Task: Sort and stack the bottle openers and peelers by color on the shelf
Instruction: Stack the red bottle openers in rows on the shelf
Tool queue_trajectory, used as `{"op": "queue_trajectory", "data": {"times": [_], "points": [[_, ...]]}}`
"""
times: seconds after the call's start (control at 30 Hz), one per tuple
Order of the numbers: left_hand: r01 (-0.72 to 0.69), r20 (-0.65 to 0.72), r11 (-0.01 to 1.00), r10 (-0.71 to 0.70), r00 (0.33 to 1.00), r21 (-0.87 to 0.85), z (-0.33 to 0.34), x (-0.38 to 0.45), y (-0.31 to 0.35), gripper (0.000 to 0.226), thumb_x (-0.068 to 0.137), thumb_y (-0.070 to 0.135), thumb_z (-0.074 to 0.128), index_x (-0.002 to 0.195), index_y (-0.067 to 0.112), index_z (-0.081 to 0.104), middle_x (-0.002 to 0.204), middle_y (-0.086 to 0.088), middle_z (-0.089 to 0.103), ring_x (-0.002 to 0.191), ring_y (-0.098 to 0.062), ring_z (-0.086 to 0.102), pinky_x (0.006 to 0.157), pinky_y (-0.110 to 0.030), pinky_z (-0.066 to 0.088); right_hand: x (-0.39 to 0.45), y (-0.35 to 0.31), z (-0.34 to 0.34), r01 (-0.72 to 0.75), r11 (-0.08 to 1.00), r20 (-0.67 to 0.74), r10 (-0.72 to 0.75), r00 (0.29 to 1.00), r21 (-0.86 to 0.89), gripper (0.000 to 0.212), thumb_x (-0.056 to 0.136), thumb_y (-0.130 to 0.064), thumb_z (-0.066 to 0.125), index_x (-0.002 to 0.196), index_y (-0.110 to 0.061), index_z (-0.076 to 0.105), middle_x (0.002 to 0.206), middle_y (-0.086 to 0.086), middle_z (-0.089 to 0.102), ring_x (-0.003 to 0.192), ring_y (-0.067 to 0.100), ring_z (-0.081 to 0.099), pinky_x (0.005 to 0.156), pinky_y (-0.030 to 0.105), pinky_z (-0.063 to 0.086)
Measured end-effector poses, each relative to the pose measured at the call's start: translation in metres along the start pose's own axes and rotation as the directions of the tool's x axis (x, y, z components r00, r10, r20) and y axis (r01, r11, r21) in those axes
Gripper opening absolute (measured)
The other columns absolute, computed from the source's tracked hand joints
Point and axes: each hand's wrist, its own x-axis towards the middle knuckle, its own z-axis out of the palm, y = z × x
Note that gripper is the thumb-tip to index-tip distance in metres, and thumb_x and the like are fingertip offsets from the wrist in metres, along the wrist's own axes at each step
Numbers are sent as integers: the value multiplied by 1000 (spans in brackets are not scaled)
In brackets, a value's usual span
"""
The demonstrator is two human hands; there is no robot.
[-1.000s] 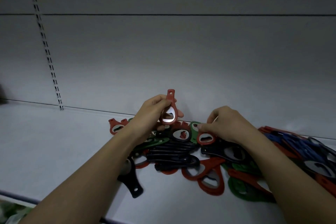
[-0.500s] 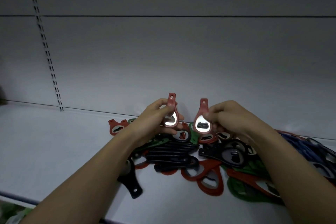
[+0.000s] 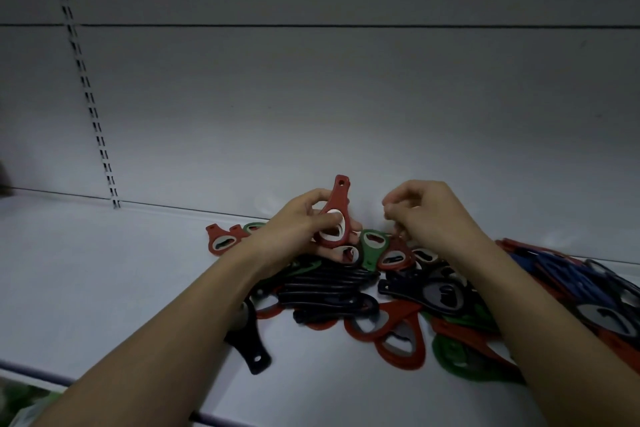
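Note:
My left hand [image 3: 294, 232] grips red bottle openers [image 3: 337, 204] stacked together, handles pointing up, above the mixed pile. My right hand [image 3: 433, 215] hovers just right of them with fingers curled and nothing visibly in it. Below lies the pile on the white shelf [image 3: 104, 270]: a row of black openers [image 3: 329, 288], a green opener [image 3: 372, 246], a dark red one [image 3: 394, 255] under my right fingers, larger red openers [image 3: 398, 333] in front, and green ones [image 3: 460, 357] partly hidden by my right forearm.
Two red openers [image 3: 221, 241] lie apart at the pile's left. Blue and red pieces [image 3: 554, 267] spread toward the right edge. A lone black opener [image 3: 249, 343] lies near the shelf's front lip [image 3: 34, 371]. A slotted upright [image 3: 86, 90] runs up the back panel.
My right hand lifted a red opener from the pile, brought it to my left hand's opener and let go. My left hand now holds the red openers together.

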Motion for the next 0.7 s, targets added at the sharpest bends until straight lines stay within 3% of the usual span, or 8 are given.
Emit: {"op": "queue_trajectory", "data": {"times": [0.17,0.23,0.33,0.5,0.7], "points": [[28,-44,988,-22,999,152,-1,2,-6,22,101,6,49,122,13,54,101,-10,75,85,-21,73,65,-32,61,4,15,1,-49,926,37,67,997,-374,7,88,-24,70,87,-17,67,93,3,67,83,19,64,79,35,55],[38,-68,974,-23,997,223,-4,2,-4,21,100,6,49,119,15,55,100,-12,74,79,-21,72,60,-31,59,3,15,0,-83,895,90,135,987,-438,24,85,-33,74,96,-13,66,100,6,66,90,23,64,83,35,54],[56,-84,961,-34,996,270,-8,0,-2,21,99,6,48,118,13,55,101,-14,73,78,-25,72,52,-29,54,0,11,-1,-124,848,136,224,965,-516,37,83,-31,77,108,-6,67,112,13,66,100,27,63,87,34,52],[22,-71,986,-11,997,164,-6,-2,2,21,100,4,48,119,10,53,99,-12,76,81,-28,73,50,-26,51,2,12,-6,-158,858,120,245,962,-490,44,84,-24,78,122,-5,65,123,13,64,108,26,61,82,26,45],[-16,-96,1000,18,995,22,-6,-2,5,28,96,2,58,122,11,51,104,-10,75,90,-31,73,50,-23,52,8,15,-14,-182,924,49,210,976,-335,15,90,-17,71,97,-4,73,103,10,69,92,22,64,76,28,45]]}}
